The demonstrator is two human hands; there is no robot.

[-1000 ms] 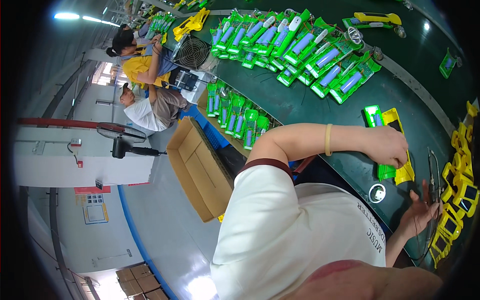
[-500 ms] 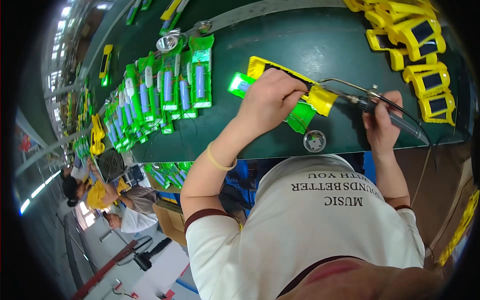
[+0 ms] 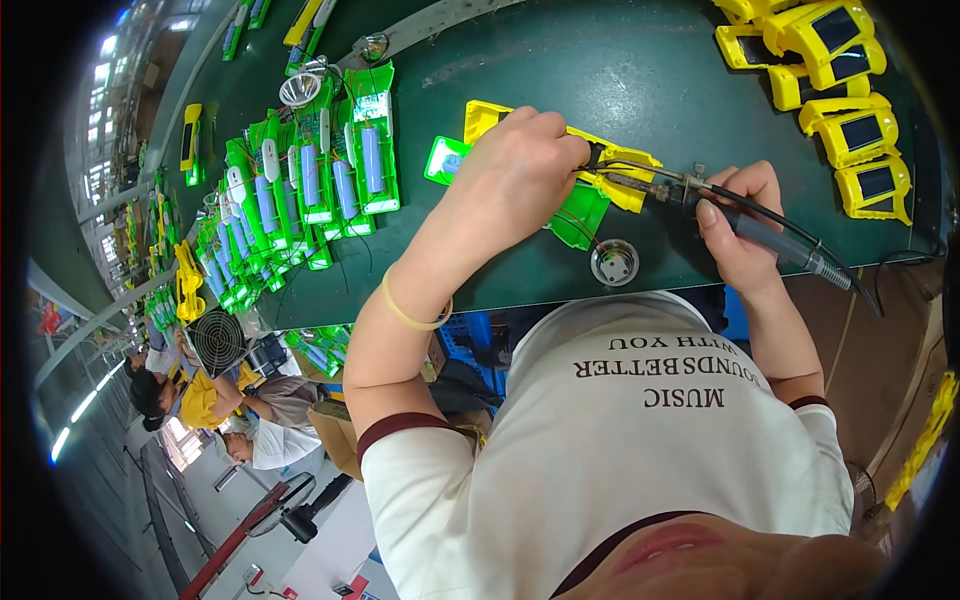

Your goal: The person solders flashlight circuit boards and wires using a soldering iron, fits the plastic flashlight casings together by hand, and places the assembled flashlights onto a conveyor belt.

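Yellow shell (image 3: 480,120): laid aslant on the bench (image 3: 640,90), partly under the left hand, right end exposed to the iron. Green shell (image 3: 580,222): alongside, on the near side; any overlap hidden by the hand.

Left hand (image 3: 525,165): curled down over both shells, fingers at the iron's tip end, probably to steady the work. Pinched item and tip contact: cannot tell.

Right hand (image 3: 745,225): apart from the left, clamped round the grey handle of the iron (image 3: 775,240). Grip behind the metal shaft, presumably clear of heat; shaft slanted leftward, bridging the gap between hands.

Lamp (image 3: 614,263): round, near the bench edge, just beside the green shell, with thin wires between; set close, perhaps to spare any pull.

Wired shells (image 3: 343,190): rowed at left, cells upward, likely for easy reach. Yellow frames (image 3: 862,133): heaped at right, beyond the iron, seemingly out of its way.
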